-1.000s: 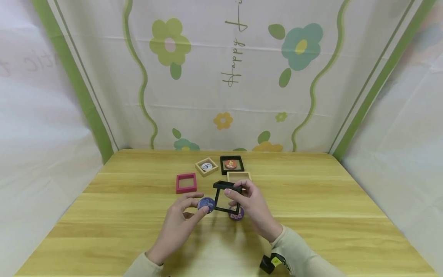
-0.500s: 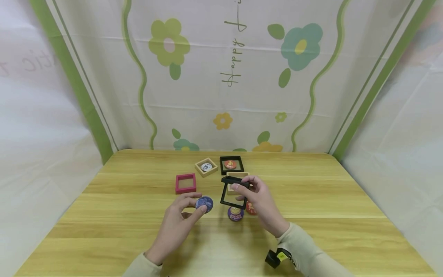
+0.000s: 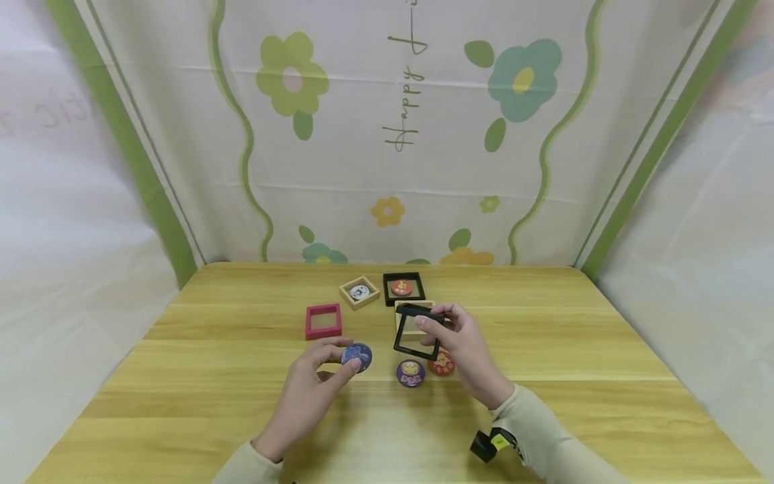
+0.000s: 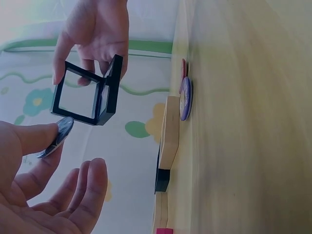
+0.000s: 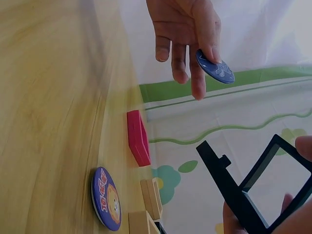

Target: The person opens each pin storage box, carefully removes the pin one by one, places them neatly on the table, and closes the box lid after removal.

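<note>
My left hand [image 3: 311,386] pinches a round dark-blue pin badge [image 3: 358,355] between thumb and finger, above the table. My right hand [image 3: 471,356] holds a black display frame [image 3: 416,353] by its right side. In the left wrist view the black frame [image 4: 111,95] stands unfolded at its hinge, its two halves apart. A gap separates the blue badge from the frame. Below the right hand, a purple badge [image 3: 411,374] and a red badge [image 3: 443,364] lie on the table, the red one partly hidden by the hand.
Behind the hands lie a pink frame [image 3: 323,333], a small light-wood frame [image 3: 370,300] around a white badge, and a black frame [image 3: 404,301] around a red badge. The raised frame partly covers another pale frame [image 3: 423,302]. A patterned curtain [image 3: 387,168] rises behind the table.
My right hand has moved right with the black frame, away from the blue badge, uncovering the purple and red badges. The left hand has drawn back slightly, still pinching the badge.
</note>
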A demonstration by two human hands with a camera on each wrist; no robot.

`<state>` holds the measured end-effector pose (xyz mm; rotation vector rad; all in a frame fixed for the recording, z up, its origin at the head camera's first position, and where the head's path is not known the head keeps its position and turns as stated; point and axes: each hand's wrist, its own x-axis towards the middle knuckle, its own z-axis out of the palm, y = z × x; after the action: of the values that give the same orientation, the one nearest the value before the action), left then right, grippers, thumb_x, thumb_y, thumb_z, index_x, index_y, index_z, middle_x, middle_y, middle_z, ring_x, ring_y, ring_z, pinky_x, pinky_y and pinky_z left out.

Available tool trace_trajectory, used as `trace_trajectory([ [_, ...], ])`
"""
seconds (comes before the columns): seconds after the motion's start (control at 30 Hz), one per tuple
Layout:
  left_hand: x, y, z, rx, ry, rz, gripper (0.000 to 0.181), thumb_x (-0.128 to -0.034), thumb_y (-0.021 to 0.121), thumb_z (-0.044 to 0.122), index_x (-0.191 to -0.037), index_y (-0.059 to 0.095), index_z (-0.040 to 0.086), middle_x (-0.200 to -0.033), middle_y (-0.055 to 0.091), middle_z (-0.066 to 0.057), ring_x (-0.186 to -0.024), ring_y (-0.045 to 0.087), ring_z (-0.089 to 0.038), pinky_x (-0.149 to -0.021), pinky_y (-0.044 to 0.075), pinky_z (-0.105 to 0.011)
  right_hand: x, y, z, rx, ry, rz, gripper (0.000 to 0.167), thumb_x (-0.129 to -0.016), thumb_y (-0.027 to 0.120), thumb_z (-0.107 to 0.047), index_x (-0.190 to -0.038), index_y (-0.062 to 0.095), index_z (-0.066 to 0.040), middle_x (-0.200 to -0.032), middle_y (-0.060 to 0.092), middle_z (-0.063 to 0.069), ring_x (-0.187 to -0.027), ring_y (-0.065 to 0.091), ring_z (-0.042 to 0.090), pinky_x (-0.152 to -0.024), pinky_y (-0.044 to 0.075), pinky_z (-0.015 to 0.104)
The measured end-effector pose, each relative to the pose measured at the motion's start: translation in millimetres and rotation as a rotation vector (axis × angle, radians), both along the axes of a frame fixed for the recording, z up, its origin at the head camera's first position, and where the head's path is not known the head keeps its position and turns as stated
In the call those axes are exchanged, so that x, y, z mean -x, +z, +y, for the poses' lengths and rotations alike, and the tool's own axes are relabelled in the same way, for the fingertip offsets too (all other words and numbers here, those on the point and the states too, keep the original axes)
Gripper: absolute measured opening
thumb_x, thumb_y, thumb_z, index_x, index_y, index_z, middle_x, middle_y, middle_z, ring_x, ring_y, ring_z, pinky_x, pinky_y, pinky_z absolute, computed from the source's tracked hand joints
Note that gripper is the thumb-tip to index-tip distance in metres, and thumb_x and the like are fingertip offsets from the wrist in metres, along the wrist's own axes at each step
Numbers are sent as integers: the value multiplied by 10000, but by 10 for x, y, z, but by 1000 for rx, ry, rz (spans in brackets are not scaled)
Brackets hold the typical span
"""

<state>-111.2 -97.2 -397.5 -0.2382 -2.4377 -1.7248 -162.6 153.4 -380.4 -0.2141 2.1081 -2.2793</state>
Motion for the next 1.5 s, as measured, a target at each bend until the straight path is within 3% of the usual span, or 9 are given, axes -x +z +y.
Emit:
trace_trajectory([
  [0.33, 50, 30, 23, 43, -24, 7, 156, -896, 747, 275, -815, 687, 155, -1212, 624, -17, -1126, 561, -224, -721, 552, -276, 22, 14, 90, 10, -7, 0, 389, -892, 742, -195, -1125, 499, 2, -1100, 567, 167, -914, 609, 428, -899, 500, 435],
  [0.53, 117, 57, 67, 61, -56, 8, 98, -910, 730, 242, -898, 693, 152, -1123, 651, -13, -993, 615, -175, -723, 553, -290, 55, 64, 143, 17, -18, 23, 391, -901, 734, -199, -1132, 494, 8, -1076, 557, 168, -922, 603, 433, -921, 486, 436],
  [0.77, 189, 58, 120, 0, -134, -29, 175, -994, 613, 195, -1027, 658, 29, -935, 637, -75, -888, 620, -313, -696, 571, -345, 80, 104, 181, 31, -29, 21, 408, -898, 743, -218, -1130, 495, 11, -1057, 556, 160, -909, 604, 356, -910, 492, 437],
  [1.0, 252, 65, 151, 128, -113, -72, 197, -1004, 593, 231, -1038, 684, 59, -953, 660, -5, -928, 609, -174, -795, 516, -360, 100, 135, 214, 52, -46, 15, 408, -897, 746, -209, -1132, 493, 7, -1081, 544, 151, -960, 586, 311, -889, 505, 415],
  [1.2, 301, 69, 177, 164, -171, -117, 187, -988, 616, 229, -1001, 692, 58, -921, 659, -4, -891, 612, -204, -772, 510, -365, 116, 162, 242, 58, -52, 4, 426, -900, 745, -213, -1148, 481, 12, -1101, 530, 149, -929, 586, 294, -889, 505, 391],
  [1.5, 361, 10, 195, 270, -246, -171, 174, -966, 641, 223, -891, 696, 76, -874, 641, 1, -832, 580, -173, -712, 495, -350, 125, 191, 274, 54, -55, 16, 404, -913, 731, -212, -1137, 479, 10, -1088, 522, 133, -964, 569, 414, -900, 496, 400],
])
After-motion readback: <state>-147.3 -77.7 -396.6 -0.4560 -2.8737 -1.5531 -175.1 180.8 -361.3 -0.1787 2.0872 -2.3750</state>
